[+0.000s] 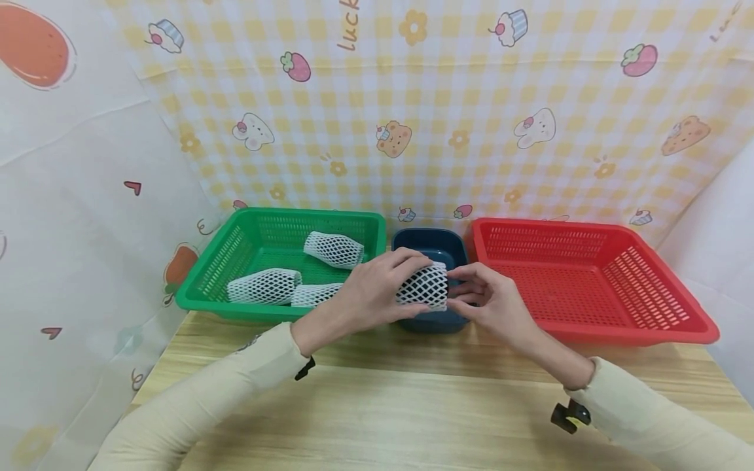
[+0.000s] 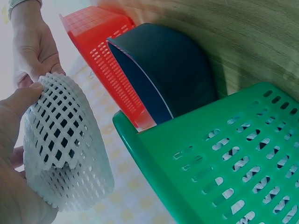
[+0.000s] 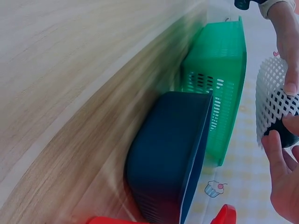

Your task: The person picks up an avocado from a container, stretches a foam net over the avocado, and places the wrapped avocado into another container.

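Note:
A white foam net sleeve point(image 1: 432, 286) is in my left hand point(image 1: 377, 284), gripped between thumb and fingers over the dark blue basin. Dark shows through its mesh, and in the right wrist view a dark, rounded object point(image 3: 283, 134) sits in the sleeve's open end. My right hand point(image 1: 489, 297) pinches this object at the sleeve's right end, its fingertips right at the rim. What kind of object it is, I cannot tell. In the left wrist view the sleeve point(image 2: 67, 144) hangs wide beneath the left thumb.
The green basket point(image 1: 235, 314) at left holds three more white net sleeves point(image 1: 334, 250). The dark blue basin point(image 1: 432, 324) stands between it and the red basket point(image 1: 595, 226) at right. All stand on a wooden table point(image 1: 377, 412) before a patterned cloth point(image 1: 365, 170).

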Demonstrator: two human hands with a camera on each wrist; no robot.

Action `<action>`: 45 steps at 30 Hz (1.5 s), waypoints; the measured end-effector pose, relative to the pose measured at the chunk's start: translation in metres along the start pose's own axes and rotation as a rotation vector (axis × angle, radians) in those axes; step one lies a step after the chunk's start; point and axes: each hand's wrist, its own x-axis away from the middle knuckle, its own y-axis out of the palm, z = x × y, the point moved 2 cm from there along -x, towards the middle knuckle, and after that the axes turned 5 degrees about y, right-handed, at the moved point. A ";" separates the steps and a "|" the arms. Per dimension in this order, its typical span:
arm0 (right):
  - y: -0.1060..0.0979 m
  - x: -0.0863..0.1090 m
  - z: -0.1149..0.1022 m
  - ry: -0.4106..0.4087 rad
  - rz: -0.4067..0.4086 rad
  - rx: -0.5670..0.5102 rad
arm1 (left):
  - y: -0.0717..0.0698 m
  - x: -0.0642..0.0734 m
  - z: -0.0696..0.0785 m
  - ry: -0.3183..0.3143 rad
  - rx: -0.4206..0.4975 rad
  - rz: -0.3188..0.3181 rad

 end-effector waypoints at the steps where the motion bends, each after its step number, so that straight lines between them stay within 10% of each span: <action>1: 0.000 0.000 -0.001 -0.007 0.005 0.007 | 0.000 0.000 0.000 0.001 0.000 -0.002; 45: 0.008 0.002 -0.006 -0.032 0.034 0.162 | 0.003 -0.001 0.001 0.041 0.024 -0.039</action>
